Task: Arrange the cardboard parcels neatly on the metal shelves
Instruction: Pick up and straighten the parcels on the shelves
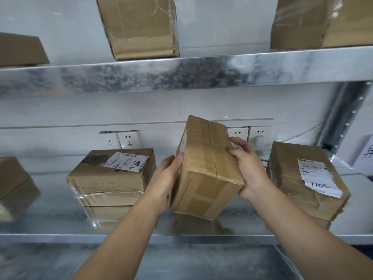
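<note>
Lower shelf: the lower shelf (50, 217) runs across the view at the height of your hands, and its front edge (201, 238) passes under your forearms
Open room: the bare metal between the 7786 parcel (113, 174) and the right parcel (306, 178) is mostly filled by your held parcel (205, 168), with a narrow gap left on each side
Overhead: the upper shelf (181, 75) sits well above the held parcel's top corner
Right end: the upright post (343, 118) stands at the shelf's back right corner, behind the right parcel
Held parcel: tilted, top leaning toward the wall, taped face toward you; its low corner is near the front edge, at or just over the metal, and you cannot tell whether it touches
Left hand: your left hand (167, 176) grips the parcel's left side, thumb on its near edge, fingers hidden behind it
Right hand: your right hand (248, 168) grips the right side, fingers curled onto the taped face
Neighbours: the 7786 parcel lies flat, label up, left of centre; the far-left parcel (14, 184) is cut off at the left edge
Above: three upper parcels (139, 27) stand spaced along the upper shelf
Wall: sockets (128, 139) behind the parcels, a white plug (259, 140) beside your right fingertips
</note>
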Tool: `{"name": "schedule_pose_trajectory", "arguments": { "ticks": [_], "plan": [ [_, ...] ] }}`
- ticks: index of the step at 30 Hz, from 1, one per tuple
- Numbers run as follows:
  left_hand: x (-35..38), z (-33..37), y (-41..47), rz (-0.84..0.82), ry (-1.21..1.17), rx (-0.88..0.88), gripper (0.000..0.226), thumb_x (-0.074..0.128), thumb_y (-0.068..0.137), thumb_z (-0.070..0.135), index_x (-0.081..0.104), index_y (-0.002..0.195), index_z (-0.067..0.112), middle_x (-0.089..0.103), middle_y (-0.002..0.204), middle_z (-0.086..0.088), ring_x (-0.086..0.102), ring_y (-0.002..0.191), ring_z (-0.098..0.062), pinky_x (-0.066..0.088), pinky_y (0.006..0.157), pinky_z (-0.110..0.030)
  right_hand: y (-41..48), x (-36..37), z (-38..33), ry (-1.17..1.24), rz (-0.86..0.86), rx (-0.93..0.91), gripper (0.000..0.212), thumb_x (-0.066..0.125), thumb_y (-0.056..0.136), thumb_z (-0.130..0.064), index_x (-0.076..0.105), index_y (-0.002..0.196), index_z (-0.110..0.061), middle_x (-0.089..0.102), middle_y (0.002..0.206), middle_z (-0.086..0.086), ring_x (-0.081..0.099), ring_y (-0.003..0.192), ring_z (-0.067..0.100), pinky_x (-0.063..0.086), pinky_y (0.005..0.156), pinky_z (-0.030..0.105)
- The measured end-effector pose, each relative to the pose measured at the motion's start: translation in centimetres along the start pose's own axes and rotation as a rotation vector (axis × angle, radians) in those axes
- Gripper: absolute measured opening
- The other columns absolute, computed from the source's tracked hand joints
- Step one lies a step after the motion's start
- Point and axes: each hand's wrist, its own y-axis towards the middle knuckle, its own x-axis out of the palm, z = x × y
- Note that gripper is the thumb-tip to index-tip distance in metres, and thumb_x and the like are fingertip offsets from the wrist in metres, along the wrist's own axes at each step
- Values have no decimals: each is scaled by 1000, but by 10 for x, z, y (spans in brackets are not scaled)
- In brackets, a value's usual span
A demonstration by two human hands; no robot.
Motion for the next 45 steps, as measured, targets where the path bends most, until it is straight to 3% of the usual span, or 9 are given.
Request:
{"name": "schedule_pose_trajectory", "arguments": {
  "ticks": [2,7,10,15,20,24,29,37,45],
  "plan": [
    [-3,4,3,-64,-24,-153,88,80,62,76,57,137,35,72,124,2,70,112,-24,56,96,-51,1,-5,2,40,-17,13,29,51,103,-5,67,111,-27,75,83,4,72,61,16,55,47,30],
    [-16,7,14,-56,-31,-178,81,89,68,46,60,135,12,77,110,-9,75,97,-28,60,73,-40,5,-22,11,5,-30,39,33,47,106,-6,68,114,-31,74,93,8,72,67,20,59,51,35],
    [-19,4,16,7,-79,-153,41,74,89,27,68,123,6,78,100,-12,73,85,-28,58,75,-39,6,-27,18,-198,-11,12,36,41,108,-3,63,123,-28,69,103,9,70,75,20,60,58,34],
    [-8,-5,19,26,-64,-127,11,62,99,15,69,106,19,79,84,-1,72,81,-22,58,79,-38,15,-35,26,-587,31,87,25,54,105,-35,72,116,-21,74,116,-1,64,115,19,46,109,40],
    [-2,-13,30,-5,47,-114,30,66,97,25,66,126,32,77,107,6,70,101,-15,53,89,-39,19,-31,18,-578,-38,233,40,54,101,-55,75,108,-22,80,99,1,71,95,20,52,91,36],
    [0,-15,32,-59,134,-147,16,70,95,28,68,111,29,75,98,11,68,88,-7,50,71,-29,30,-29,16,-714,-40,303,21,62,100,-30,73,110,-14,79,97,4,71,84,19,54,72,30],
    [-5,-24,41,-70,217,-172,45,76,88,36,60,131,36,74,113,6,70,101,-17,56,82,-38,38,-32,19,-809,-40,359,23,64,99,-21,68,116,-7,75,103,11,66,79,22,50,61,27],
    [-8,-31,46,-127,239,-309,34,73,89,40,73,112,15,79,97,-3,74,91,-20,56,74,-31,44,-38,18,-840,-90,403,24,64,99,-23,69,116,-6,71,91,8,62,76,20,50,65,30],
    [-6,-28,51,-122,333,-284,26,71,93,32,73,109,13,80,96,-5,75,97,-26,57,96,-44,52,-36,23,-878,-83,367,10,63,99,-13,69,98,-6,74,76,7,65,66,19,52,62,30]
  ]
}}
